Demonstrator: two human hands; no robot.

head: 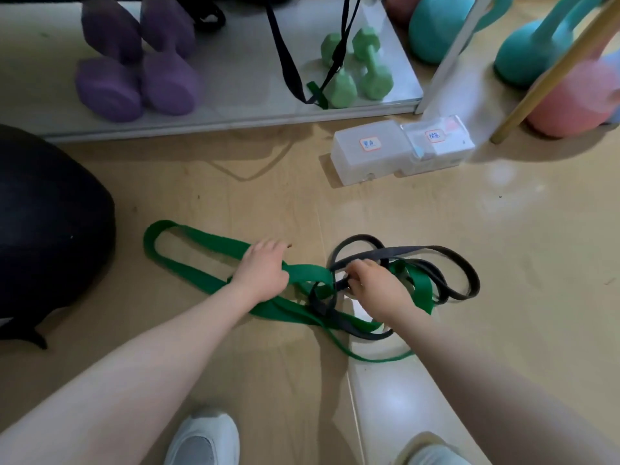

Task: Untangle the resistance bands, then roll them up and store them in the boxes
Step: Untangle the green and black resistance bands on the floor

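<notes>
A wide flat green resistance band (201, 241) lies on the pale wooden floor (503, 263), its long axis running left to right, with an open loop end pointing left and its right part knotted into a narrower flat black resistance band (446, 253). The black band's loops spread out to the right of the knot, and a thin green strand trails toward the person below it.

The left hand (263, 268) rests on the green band just left of the knot, thumb curled around the band's edge and fingers lying over it. The right hand (372, 283) is at the knot itself, fingers curled and pinching the black band where it crosses the green one.

Beyond the knot and to its right, two translucent plastic boxes with labelled lids (401, 151) stand side by side on the floor, well apart from the bands. Farther beyond, a low grey shelf (235, 78) carries two purple dumbbells (137, 58) and two light green dumbbells (355, 68), with black straps (285, 58) hanging in front. Teal kettlebells (436, 28) and a pink kettlebell (577, 102) sit right of the shelf, a wooden pole (543, 85) leaning across them. A large black rounded cushion (50, 229) lies left of the green loop. White shoes (204, 441) show nearest the person.
</notes>
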